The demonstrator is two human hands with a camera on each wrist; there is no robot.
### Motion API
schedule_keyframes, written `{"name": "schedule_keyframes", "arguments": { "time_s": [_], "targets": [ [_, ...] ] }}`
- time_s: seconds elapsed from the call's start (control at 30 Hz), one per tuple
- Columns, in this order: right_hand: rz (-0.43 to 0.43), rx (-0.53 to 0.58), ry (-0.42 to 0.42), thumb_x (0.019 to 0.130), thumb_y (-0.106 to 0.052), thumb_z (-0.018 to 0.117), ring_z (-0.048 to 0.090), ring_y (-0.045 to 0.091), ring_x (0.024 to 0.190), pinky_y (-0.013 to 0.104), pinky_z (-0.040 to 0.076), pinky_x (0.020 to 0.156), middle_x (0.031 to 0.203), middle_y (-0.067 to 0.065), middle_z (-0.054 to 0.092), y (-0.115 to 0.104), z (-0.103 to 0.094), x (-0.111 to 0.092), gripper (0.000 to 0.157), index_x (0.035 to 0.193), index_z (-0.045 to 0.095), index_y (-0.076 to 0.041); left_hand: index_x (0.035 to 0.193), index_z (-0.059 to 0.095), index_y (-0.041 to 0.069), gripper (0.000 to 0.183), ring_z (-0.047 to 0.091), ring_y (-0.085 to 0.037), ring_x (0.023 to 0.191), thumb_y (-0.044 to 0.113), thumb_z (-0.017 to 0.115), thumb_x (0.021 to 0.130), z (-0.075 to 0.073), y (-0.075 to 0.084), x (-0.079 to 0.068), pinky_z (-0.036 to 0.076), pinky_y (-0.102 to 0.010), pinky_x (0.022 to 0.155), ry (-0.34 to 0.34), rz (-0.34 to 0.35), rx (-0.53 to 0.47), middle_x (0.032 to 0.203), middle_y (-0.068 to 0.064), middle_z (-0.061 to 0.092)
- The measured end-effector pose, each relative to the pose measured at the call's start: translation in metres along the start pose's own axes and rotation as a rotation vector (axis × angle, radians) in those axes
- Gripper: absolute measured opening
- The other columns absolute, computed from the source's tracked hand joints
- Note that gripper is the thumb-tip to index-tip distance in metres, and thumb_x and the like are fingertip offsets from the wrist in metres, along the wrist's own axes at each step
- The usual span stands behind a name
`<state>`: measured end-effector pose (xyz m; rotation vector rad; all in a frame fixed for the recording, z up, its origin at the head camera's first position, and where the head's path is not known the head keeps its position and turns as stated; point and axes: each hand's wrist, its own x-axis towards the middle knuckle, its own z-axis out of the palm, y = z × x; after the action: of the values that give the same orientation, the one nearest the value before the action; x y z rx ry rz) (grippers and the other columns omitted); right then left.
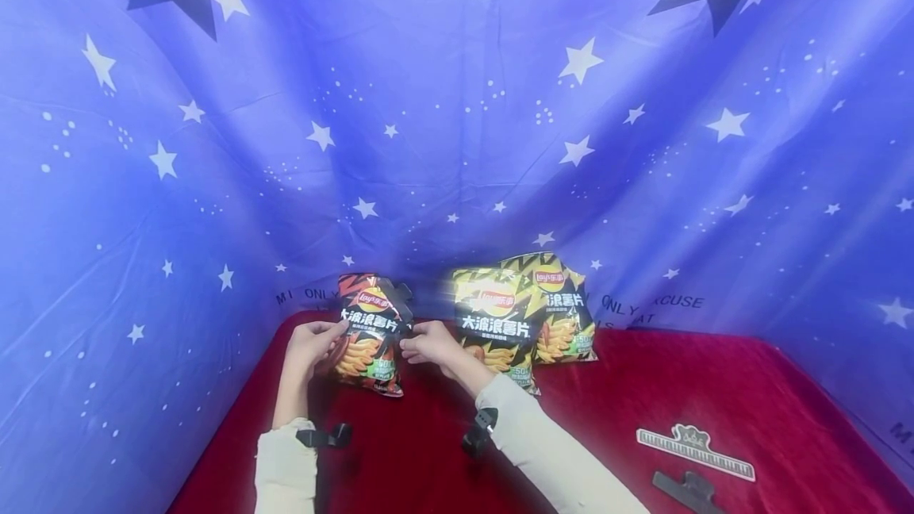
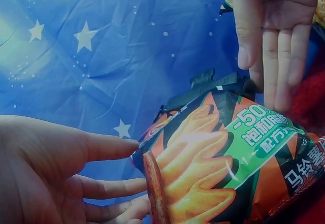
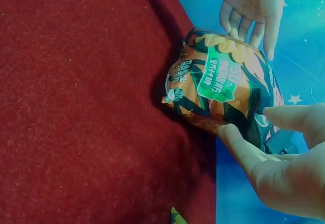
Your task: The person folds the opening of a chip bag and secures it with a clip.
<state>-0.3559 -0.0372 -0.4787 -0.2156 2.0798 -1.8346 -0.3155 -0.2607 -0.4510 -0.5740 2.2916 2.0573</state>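
Note:
A red-and-black Lay's potato chip bag (image 1: 367,339) stands near the back edge of the red-covered table. A black bag clip (image 1: 400,298) sits across its upper right corner; the clip also shows behind the bag in the left wrist view. My left hand (image 1: 312,346) touches the bag's left edge, its fingers mostly straight in the left wrist view. On the opposite side is my right hand (image 1: 435,345), fingers extended against or very near the right edge. The left wrist view shows its palm (image 2: 279,10) facing the bag.
Two yellow-and-black chip bags (image 1: 493,331) (image 1: 567,324) stand to the right, one partly behind the other. A pale long clip (image 1: 696,450) and a black clip (image 1: 689,492) lie at the table's front right. A blue star-patterned curtain (image 1: 457,141) hangs behind.

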Motion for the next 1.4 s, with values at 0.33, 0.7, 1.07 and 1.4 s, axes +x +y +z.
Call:
{"name": "schedule_keyframes", "arguments": {
  "time_s": [0.33,0.7,1.07,1.4],
  "targets": [
    [-0.073,-0.11,0.019,0.091,0.001,0.066,0.069,0.046,0.108,0.045,0.061,0.09,0.117,0.034,0.069,-0.009,-0.009,-0.012,0.058,0.141,0.042,0.02,0.116,0.071,-0.006,0.042,0.065,-0.03,0.099,0.03,0.069,0.094,0.006,0.008,-0.006,0.05,-0.04,0.094,0.198,0.2,0.307,0.108,-0.023,0.073],
    [-0.17,-0.116,-0.026,0.097,0.0,0.06,0.066,0.046,0.115,0.046,0.057,0.097,0.126,0.036,0.064,-0.041,-0.033,-0.03,0.044,0.137,0.051,0.015,0.119,0.072,0.004,0.035,0.066,-0.035,0.11,0.03,0.066,0.096,0.028,0.028,-0.019,0.045,-0.047,0.104,0.284,0.271,0.279,0.117,-0.021,0.074],
    [-0.321,-0.158,-0.007,0.099,-0.009,0.063,0.07,0.035,0.112,0.046,0.057,0.099,0.129,0.028,0.066,-0.072,-0.084,-0.057,0.041,0.137,0.057,0.006,0.115,0.074,0.004,0.026,0.07,-0.015,0.078,0.019,0.068,0.094,0.059,0.046,-0.03,0.048,-0.018,0.069,0.298,0.454,0.164,0.107,-0.019,0.077],
    [-0.383,-0.188,0.141,0.1,-0.019,0.064,0.06,0.038,0.128,0.052,0.049,0.108,0.143,0.021,0.06,-0.082,-0.152,-0.087,0.044,0.14,0.057,-0.002,0.118,0.072,0.003,0.027,0.068,-0.009,0.071,0.012,0.07,0.093,0.101,0.059,-0.044,0.05,-0.016,0.063,0.174,0.591,0.002,0.1,-0.022,0.076]
  ]
}}
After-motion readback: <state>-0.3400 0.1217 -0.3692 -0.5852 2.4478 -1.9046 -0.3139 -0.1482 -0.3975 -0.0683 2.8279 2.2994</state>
